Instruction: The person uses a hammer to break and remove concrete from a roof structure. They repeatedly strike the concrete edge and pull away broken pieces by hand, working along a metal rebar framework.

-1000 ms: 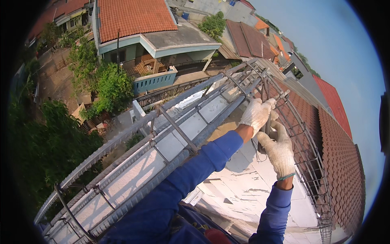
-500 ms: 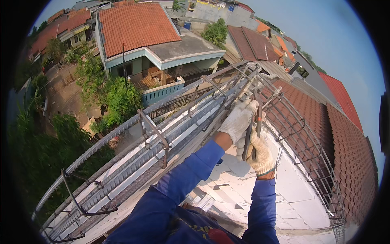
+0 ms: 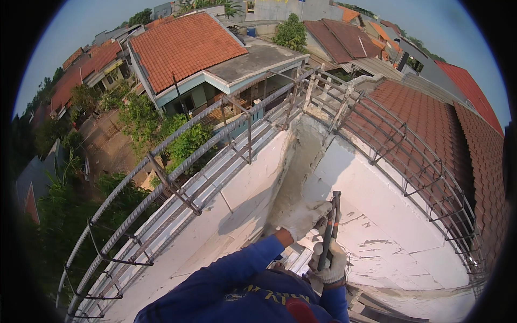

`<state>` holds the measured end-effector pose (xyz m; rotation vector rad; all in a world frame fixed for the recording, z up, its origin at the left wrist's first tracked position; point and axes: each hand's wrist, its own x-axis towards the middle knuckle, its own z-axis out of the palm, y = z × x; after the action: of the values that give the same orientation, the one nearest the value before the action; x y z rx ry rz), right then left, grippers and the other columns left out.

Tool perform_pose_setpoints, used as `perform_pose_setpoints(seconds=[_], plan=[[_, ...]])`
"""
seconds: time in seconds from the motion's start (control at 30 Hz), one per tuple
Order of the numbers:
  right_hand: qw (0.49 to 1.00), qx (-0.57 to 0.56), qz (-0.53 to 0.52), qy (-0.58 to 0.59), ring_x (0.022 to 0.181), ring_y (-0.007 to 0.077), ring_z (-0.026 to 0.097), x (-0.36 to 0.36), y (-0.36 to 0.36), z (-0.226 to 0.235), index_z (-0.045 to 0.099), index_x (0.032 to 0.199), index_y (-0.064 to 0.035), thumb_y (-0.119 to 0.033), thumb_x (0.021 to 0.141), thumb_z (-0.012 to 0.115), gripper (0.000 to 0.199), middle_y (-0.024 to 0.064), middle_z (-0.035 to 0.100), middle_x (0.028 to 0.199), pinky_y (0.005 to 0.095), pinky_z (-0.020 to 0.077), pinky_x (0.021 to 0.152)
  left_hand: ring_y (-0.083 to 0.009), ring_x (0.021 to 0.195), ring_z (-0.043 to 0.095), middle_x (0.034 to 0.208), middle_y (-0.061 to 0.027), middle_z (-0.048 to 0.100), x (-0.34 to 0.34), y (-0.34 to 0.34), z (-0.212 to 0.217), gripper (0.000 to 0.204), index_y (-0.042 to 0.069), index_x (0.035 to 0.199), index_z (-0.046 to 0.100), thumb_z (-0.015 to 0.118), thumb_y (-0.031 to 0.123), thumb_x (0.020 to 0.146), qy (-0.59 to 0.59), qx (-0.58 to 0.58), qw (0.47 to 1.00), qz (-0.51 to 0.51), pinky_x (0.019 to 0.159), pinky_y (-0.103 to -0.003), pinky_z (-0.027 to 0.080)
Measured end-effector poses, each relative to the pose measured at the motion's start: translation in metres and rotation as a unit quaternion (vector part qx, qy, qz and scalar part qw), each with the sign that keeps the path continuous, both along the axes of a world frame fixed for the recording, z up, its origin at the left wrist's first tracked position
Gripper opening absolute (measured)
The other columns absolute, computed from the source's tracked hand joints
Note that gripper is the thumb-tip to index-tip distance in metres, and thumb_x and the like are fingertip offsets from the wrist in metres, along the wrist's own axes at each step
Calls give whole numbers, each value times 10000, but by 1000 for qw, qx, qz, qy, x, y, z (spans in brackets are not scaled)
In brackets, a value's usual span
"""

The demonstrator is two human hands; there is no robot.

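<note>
Lowered from rebar (image 3: 171, 187), right hand (image 3: 334, 261) gripping dark, orange-streaked tool (image 3: 327, 240), left hand (image 3: 305, 218) alongside, grip unclear.

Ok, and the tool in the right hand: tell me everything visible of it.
The slim, pincer-like tool has a blunt dark end, metallic-looking, and long dark handles, with orange showing along one side. It points up the picture, leaning slightly right. The gloved right hand grips its lower part; the gloved left hand is close beside it, contact unclear. Whether its jaws are open cannot be told.
</note>
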<state>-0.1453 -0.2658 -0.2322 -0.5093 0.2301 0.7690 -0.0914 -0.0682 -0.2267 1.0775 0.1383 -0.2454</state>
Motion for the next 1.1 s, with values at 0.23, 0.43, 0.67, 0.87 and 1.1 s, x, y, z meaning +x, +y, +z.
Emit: perform_pose_setpoints(seconds=[0.23, 0.43, 0.67, 0.87, 1.1], plan=[[1000, 29, -10, -4, 481, 266, 609, -21, -31, -4, 587, 1305, 78, -114, 980, 585, 378, 181, 688, 798, 364, 518, 431, -119, 1023, 627, 1185, -27, 670, 8, -49, -33, 314, 29, 1319, 666, 619, 246, 1097, -257, 384, 886, 46, 861, -293, 542], [985, 105, 128, -39, 608, 426, 695, -25, -49, -18, 602, 1285, 178, -97, 913, 604, 463, 294, 705, 793, 506, 597, 529, -205, 1159, 643, 1351, -79, 636, 24, -74, -31, 499, 47, 1476, 557, 695, 147, 1007, -283, 217, 928, 108, 995, -368, 536], [954, 79, 266, -117, 881, 331, 774, -29, -19, 27, 361, 1615, 7, -38, 944, 640, 728, 306, 689, 1304, 458, 646, 800, -166, 987, 622, 1163, -69, 641, 29, -66, -15, 355, 13, 1365, 612, 620, 177, 1050, -305, 382, 854, 181, 885, -320, 519], [934, -66, 83, -342, 903, 229, 740, -22, -84, 109, 547, 1462, 48, -75, 860, 802, 666, 170, 750, 1090, 349, 595, 816, -144, 851, 604, 986, -71, 644, 20, -31, -11, 292, -22, 1279, 650, 564, 182, 1088, -182, 210, 914, 297, 785, -303, 503], [591, -454, -470, -473, 586, 127, 625, 10, -199, 237, 583, 1328, -15, -243, 1091, 671, 341, 210, 753, 1041, 242, 512, 496, -127, 826, 576, 876, -49, 623, -47, 1, -42, 279, -50, 1184, 691, 569, 177, 1076, -130, 358, 878, 289, 765, -286, 475]])
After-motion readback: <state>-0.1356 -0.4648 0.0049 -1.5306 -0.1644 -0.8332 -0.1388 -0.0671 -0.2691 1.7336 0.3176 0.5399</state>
